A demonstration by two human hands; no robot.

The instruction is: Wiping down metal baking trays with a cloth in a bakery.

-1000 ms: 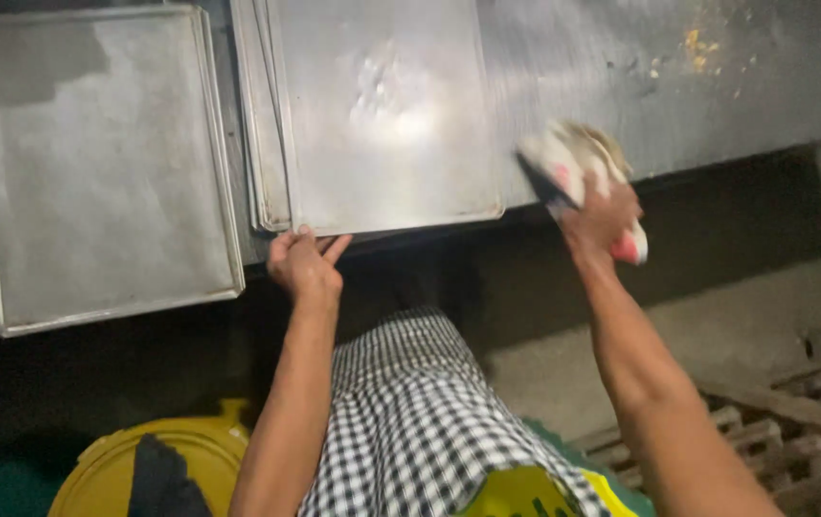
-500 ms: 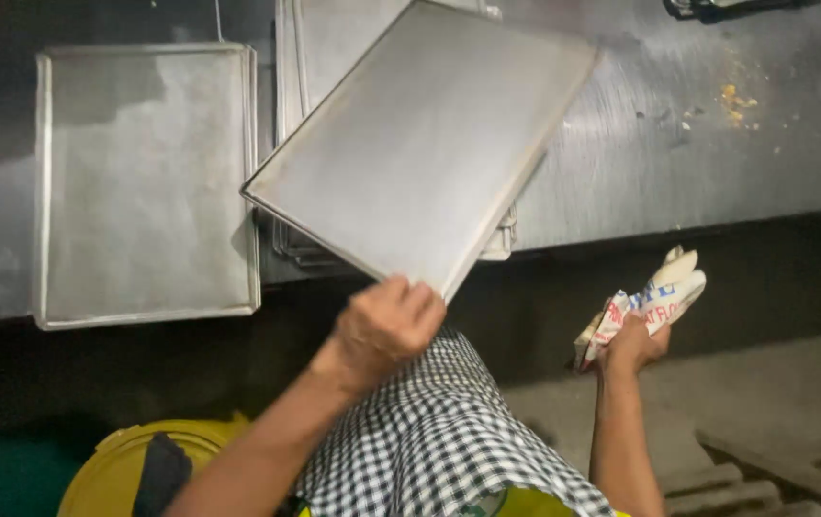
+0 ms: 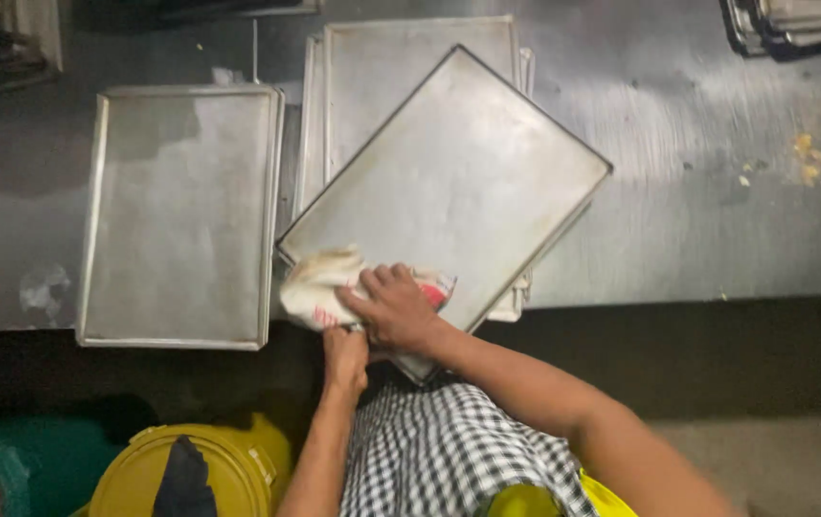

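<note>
Right hand [image 3: 396, 308]: lies palm-down on a crumpled cloth [image 3: 319, 287], fingers spread and pressing it onto the near left corner of the tilted tray [image 3: 458, 182].
Left hand [image 3: 345, 356]: sits just below the right hand at the tray's near edge; fingers curl under the rim, apparently gripping it, though the grip is partly hidden.
Tray position: rests askew on a stack of trays [image 3: 372, 67], near corner overhanging the tabletop [image 3: 697, 220] edge.
Tray long axis: runs from near left to far right, away from both hands.
Nearer hand: both touch the near corner.
Tray appearance: rectangular, dull grey metal, shallow rim.
Left of stack: a single tray [image 3: 180, 211] lies flat.
Far right: crumbs [image 3: 812, 158].
</note>
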